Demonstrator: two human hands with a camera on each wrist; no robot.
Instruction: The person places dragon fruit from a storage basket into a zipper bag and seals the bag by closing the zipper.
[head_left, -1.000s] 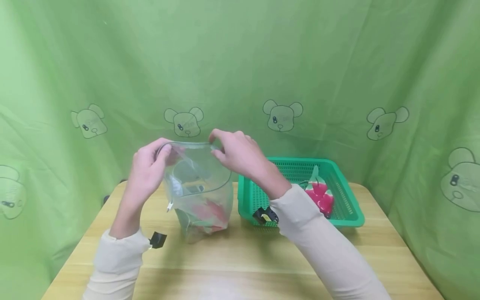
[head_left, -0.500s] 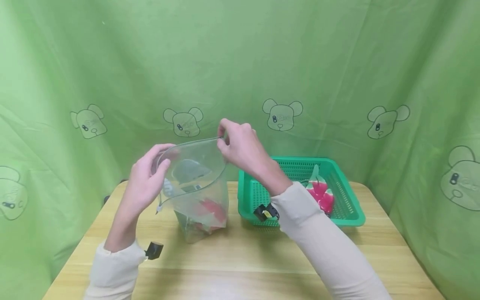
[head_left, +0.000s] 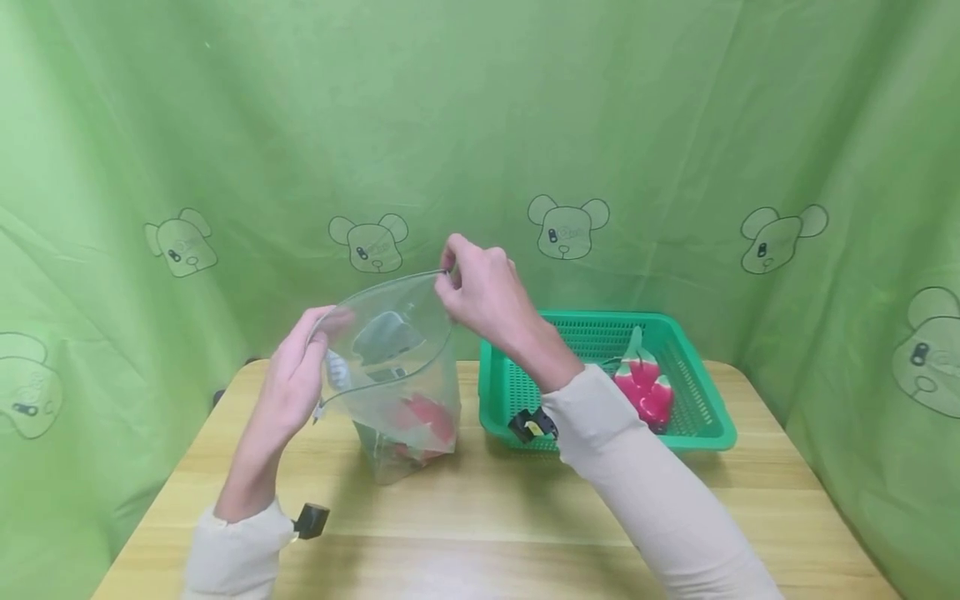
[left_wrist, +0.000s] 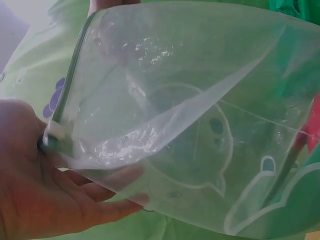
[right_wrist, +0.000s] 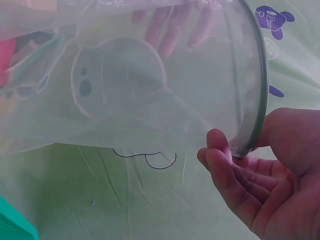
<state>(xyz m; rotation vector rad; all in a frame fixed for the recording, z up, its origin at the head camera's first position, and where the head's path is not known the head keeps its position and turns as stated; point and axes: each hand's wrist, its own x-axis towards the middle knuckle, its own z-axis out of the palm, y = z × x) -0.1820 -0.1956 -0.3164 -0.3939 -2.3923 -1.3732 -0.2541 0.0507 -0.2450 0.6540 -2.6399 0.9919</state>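
A clear zip bag [head_left: 438, 367] stands upright on the table with its mouth open. It bears a printed cartoon shape, and a red item [head_left: 431, 417] shows through its lower part. My left hand [head_left: 296, 375] holds the left side of the rim, thumb in front and fingers behind the plastic. Close to that thumb is the white zip slider [left_wrist: 54, 131]. At the far right corner of the mouth, my right hand [head_left: 487, 292] pinches the zip edge between thumb and fingers. In the right wrist view the dark zip strip [right_wrist: 262, 75] runs up from these fingertips.
A green plastic basket [head_left: 607, 317] stands to the right of the bag, partly behind my right forearm. Inside it lies a shiny pink-red item [head_left: 647, 396] with a pale green top. The wooden table [head_left: 450, 533] backs onto a green curtain [head_left: 465, 108].
My right hand has moved up and right along the rim to the corner. The left hand has moved lower and slightly left, and the bag's mouth is spread wider and tilted.
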